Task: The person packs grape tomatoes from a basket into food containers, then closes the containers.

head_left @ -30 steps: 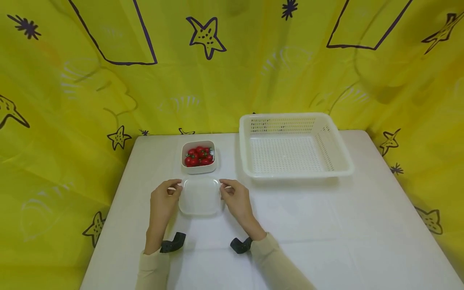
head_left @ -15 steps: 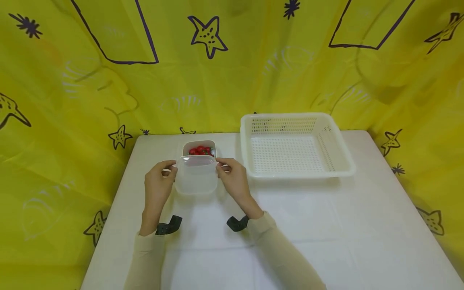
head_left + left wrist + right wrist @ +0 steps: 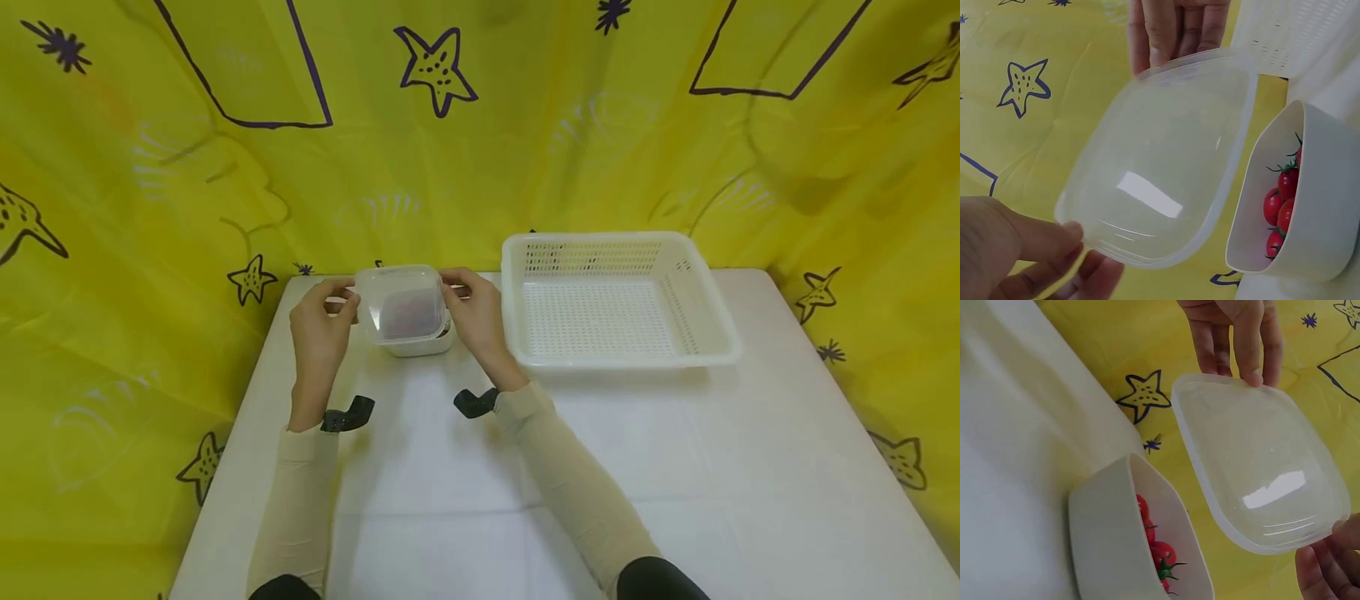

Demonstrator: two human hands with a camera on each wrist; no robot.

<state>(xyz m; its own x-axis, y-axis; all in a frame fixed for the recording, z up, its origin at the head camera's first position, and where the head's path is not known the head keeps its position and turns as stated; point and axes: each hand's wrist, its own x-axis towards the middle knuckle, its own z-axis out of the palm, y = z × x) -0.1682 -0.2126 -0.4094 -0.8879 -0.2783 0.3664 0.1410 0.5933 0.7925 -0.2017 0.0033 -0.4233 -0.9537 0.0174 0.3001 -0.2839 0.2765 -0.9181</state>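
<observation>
A clear plastic lid (image 3: 397, 302) is held over a small white container (image 3: 422, 346) at the back left of the table. My left hand (image 3: 321, 329) pinches the lid's left edge between thumb and fingers. At the opposite edge my right hand (image 3: 477, 312) pinches it the same way. Both wrist views show a gap between the lid (image 3: 1160, 156) and the container (image 3: 1329, 206). Red cherry tomatoes (image 3: 1161, 553) with green stems lie inside the container; in the head view they show only dimly through the lid.
A white perforated basket (image 3: 622, 358) stands at the back right, close beside my right hand. White cloth covers the table (image 3: 675, 467). A yellow patterned curtain (image 3: 465, 183) hangs along the table's back edge and both sides.
Both hands have carried the lid away from me, from the near side of the container to above it. The lid now covers the tomatoes in the head view. The container stays put.
</observation>
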